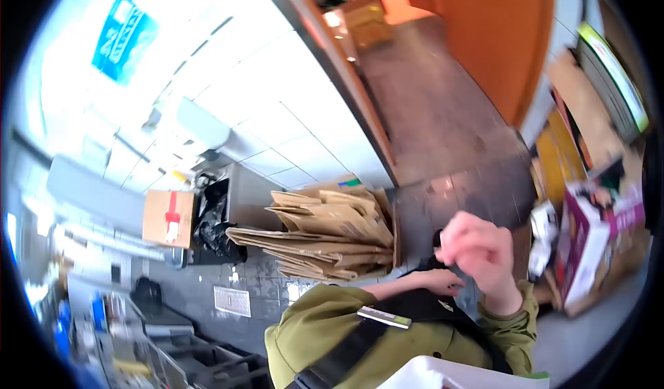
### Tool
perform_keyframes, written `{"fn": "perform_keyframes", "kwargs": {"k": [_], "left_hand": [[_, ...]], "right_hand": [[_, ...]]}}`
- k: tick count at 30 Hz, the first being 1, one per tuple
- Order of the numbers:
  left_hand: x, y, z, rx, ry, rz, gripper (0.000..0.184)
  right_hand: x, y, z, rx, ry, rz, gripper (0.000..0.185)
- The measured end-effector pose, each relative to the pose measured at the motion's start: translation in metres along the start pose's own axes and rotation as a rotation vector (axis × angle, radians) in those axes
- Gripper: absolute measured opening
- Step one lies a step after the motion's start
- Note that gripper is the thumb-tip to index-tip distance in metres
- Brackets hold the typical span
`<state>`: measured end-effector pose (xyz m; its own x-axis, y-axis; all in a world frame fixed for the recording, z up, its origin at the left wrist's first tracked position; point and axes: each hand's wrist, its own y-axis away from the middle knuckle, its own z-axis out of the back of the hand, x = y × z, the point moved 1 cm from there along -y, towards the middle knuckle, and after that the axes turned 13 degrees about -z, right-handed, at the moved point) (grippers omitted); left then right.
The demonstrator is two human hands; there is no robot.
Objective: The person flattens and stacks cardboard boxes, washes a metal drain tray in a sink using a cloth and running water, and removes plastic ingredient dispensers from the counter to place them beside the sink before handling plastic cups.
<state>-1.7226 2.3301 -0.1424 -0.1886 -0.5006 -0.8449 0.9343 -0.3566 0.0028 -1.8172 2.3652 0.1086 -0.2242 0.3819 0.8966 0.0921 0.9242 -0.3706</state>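
My right hand [478,249] is raised in front of my body, its fingers curled in. A small dark patch shows at its fingertips, and I cannot make out what it is. Lower and to the left, my left hand [443,282] reaches across my front with its fingers loosely apart, and I see nothing held in it. Both sleeves belong to an olive jacket [311,320], crossed by a black strap with a small label [384,316]. Nearest to the hands on the left stands a bundle of folded cardboard [332,233].
The view is tilted. A taped carton [168,218] and black plastic bag [213,216] lie left of the cardboard. On the right are a purple-and-white box [584,243] and other packaging. An orange door [494,36] stands beside a doorway over dark, wet-looking floor tiles [443,112].
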Motion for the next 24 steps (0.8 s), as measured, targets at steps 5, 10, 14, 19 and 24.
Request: {"fn": "perform_keyframes", "kwargs": {"k": [5,10,14,19,24], "left_hand": [[0.063,-0.089,0.142,-0.14,-0.058,0.088,0.036],[0.096,-0.116,0.268,-0.496,-0.062,0.252,0.031],[0.202,-0.171,0.307,-0.665,0.284,-0.175,0.026],[0.175,-0.285,0.434,-0.275,0.281,-0.257,0.015],[0.247,-0.419,0.519,-0.447,0.385,-0.2,0.026]], "right_hand": [[0.039,-0.13,0.055,0.919,-0.275,0.137,0.038],[0.045,-0.226,0.135,1.142,-0.218,0.141,0.038],[-0.024,-0.279,0.281,0.586,0.106,-0.069,0.035],[-0.244,-0.307,0.561,-0.729,-0.284,-0.715,0.036],[-0.374,-0.305,0.759,-1.158,-0.565,-1.078,0.026]]}}
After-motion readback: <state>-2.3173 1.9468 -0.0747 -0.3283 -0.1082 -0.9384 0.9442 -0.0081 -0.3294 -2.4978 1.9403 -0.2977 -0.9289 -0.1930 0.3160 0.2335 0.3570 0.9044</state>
